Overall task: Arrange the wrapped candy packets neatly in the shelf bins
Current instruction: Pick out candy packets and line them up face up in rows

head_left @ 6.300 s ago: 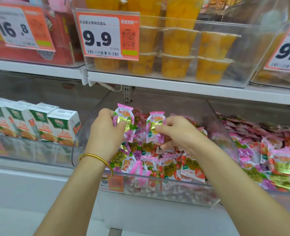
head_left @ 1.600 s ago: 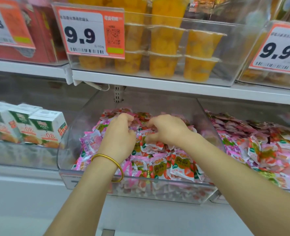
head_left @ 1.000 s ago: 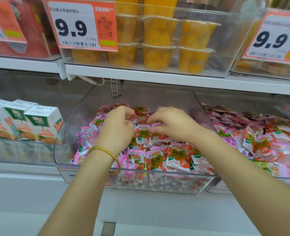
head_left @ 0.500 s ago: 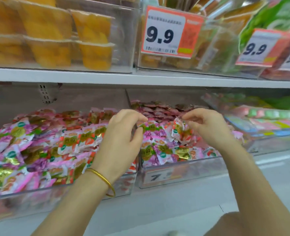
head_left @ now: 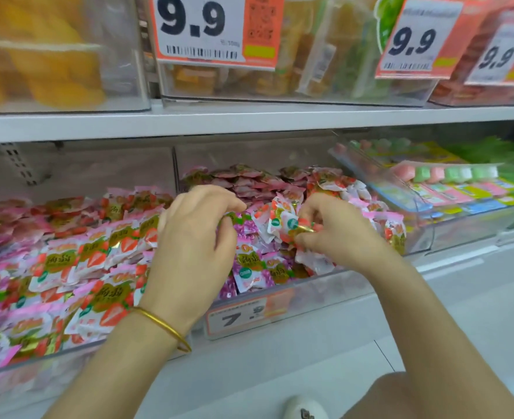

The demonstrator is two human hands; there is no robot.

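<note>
Your right hand [head_left: 343,237] is clamped on a white strawberry packet [head_left: 281,220], thumb and fingertips pinching its lower right corner just right of the frame's centre. The packet stands almost on end above the heap of packets [head_left: 258,267] in the middle bin [head_left: 325,293], its long axis running from the pinch up towards the upper left. That tilt is what your next move depends on: the free end points at your left hand [head_left: 189,252], which sits just beside it to the left. Your right hand has the packet, but your left is the nearer one to take that loose end and lay it flat. Your left hand is curled, forefinger hooked over and thumb below, with a purple-and-green packet [head_left: 234,217] in the gap. I cannot tell whether you are pinching that packet or only touching it. The rows in the left bin [head_left: 68,267], at the left of the frame, lie flatter and overlap more evenly than the jumble under your hands. The middle bin probably needs most of the tidying, so turn the held packet face up and level before setting it down near the front wall, above the price tag [head_left: 240,317].
</note>
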